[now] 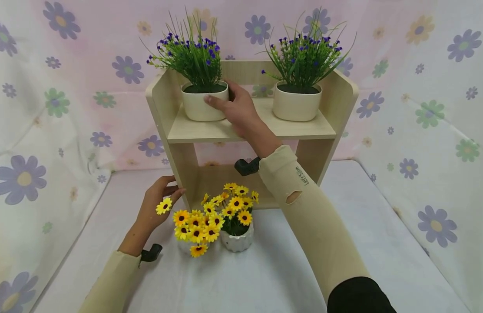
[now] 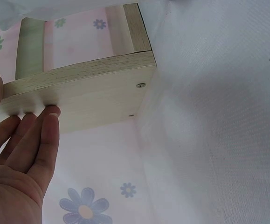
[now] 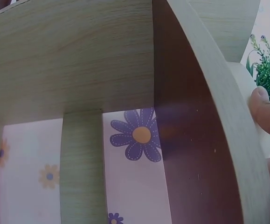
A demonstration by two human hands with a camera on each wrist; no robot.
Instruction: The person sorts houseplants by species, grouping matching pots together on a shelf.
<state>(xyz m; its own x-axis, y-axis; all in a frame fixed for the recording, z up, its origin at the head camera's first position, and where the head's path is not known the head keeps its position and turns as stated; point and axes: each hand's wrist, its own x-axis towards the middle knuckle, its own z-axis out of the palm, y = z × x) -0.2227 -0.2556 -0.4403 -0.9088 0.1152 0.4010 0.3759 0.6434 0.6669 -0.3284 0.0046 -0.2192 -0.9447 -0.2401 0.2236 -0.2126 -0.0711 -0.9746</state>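
Head view first: what does the right hand point(image 1: 241, 111) have?

A cream pot with purple flowers point(image 1: 195, 105), at the shelf's upper board point(image 1: 183, 131). The thumb lies on its front wall and the other fingers go behind its right side, mostly out of sight; the hand grips it. Whether the base rests fully on the board, I can't tell.

Does the right wrist view help?

Only a little. A board covers much of that pot and the frame's right border cuts off more; the thumb pressed against it shows best.

What surrounds the grip?

To its right, well apart, stands a second cream pot point(image 1: 297, 106). Below it, in front of the shelf, are a white pot point(image 1: 236, 241) of yellow flowers and, just beside, a yellow bunch point(image 1: 196, 230) that nearly hides its own pot.

And the left hand point(image 1: 149, 205)?

Lower left of the grip, pinching the side panel point(image 2: 97, 95): fingertips on the outer face, thumb, partly cut off, at the front edge. One yellow bloom point(image 1: 163, 206) overlaps it in the head view.
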